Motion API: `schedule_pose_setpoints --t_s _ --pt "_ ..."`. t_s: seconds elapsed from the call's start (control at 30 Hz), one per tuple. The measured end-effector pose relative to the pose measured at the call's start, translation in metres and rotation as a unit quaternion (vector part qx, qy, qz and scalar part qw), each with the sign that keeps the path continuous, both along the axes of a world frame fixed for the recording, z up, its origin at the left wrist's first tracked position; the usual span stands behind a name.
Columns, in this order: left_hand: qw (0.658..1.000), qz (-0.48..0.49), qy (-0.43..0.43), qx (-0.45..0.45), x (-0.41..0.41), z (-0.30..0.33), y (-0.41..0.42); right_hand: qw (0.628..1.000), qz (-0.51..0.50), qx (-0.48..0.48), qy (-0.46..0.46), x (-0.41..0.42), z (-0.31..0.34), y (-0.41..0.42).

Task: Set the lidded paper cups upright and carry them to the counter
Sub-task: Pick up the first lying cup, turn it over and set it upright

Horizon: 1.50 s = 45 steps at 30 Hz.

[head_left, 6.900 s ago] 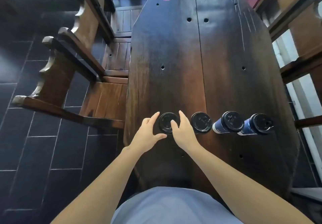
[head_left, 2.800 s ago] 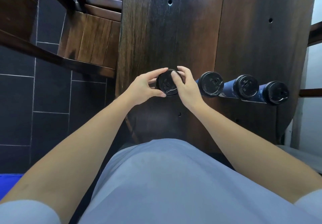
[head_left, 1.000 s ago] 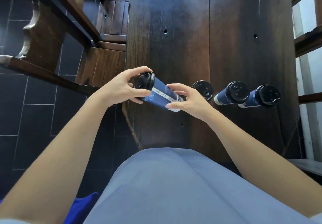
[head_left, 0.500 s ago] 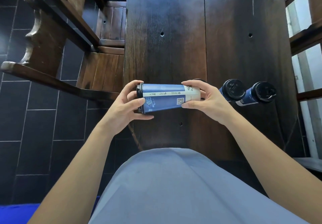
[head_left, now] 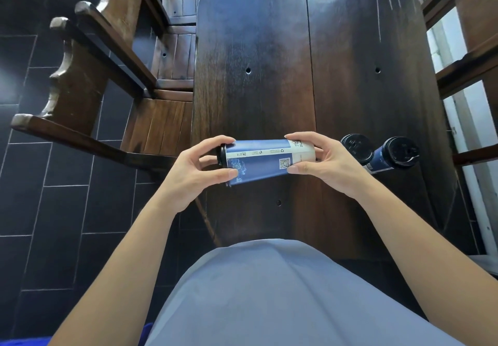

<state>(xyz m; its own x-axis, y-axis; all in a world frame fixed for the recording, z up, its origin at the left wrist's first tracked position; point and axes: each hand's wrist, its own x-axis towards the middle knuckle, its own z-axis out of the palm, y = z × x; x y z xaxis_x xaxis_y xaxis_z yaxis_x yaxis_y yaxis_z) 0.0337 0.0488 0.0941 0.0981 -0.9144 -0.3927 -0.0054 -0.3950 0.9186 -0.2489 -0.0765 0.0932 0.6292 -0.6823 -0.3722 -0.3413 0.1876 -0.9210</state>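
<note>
Sideways blue cup (head_left: 265, 161) pinched by both hands' fingers (head_left: 231, 174) above table (head_left: 256, 76); two lidded cups (head_left: 398, 151) right, chair (head_left: 89, 81) left.

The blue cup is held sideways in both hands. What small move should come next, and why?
Probably turn the blue cup upright, lid end up: it lies level between the left hand, at the black lid, and the right hand, at its base, above the table.

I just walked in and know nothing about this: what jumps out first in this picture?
A blue paper cup with a black lid, held sideways in mid-air above the near end of a long dark wooden table: the left hand grips its lid end, the right hand its base. Just right of that hand, two more lidded cups show on the table, and wooden chairs line its left side.
</note>
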Motion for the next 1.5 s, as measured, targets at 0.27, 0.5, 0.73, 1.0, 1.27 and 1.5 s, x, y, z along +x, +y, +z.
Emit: schedule_pose_setpoints --t_s 0.27,0.5,0.73,1.0,1.27,1.5 --pt "0.998 -0.014 0.047 -0.028 -0.001 0.020 -0.011 0.998 -0.036 0.029 -0.035 0.005 0.021 -0.006" --pt "0.996 0.003 0.094 0.002 -0.002 0.032 -0.021 0.993 -0.073 -0.002 -0.095 0.005 0.037 -0.017" --pt "0.996 0.013 0.064 -0.063 -0.003 0.035 -0.015 0.994 -0.070 -0.003 -0.086 0.001 0.039 -0.012" --pt "0.997 0.023 0.071 -0.034 -0.007 0.036 -0.009 0.995 -0.033 -0.033 -0.088 -0.001 0.032 -0.008" --pt "0.997 0.023 0.052 -0.056 -0.006 0.038 -0.007 0.995 -0.042 -0.049 -0.078 -0.002 0.027 -0.005" --pt "0.996 0.032 0.081 -0.028 -0.005 0.035 -0.005 0.992 -0.036 -0.074 -0.094 -0.002 0.023 -0.001"
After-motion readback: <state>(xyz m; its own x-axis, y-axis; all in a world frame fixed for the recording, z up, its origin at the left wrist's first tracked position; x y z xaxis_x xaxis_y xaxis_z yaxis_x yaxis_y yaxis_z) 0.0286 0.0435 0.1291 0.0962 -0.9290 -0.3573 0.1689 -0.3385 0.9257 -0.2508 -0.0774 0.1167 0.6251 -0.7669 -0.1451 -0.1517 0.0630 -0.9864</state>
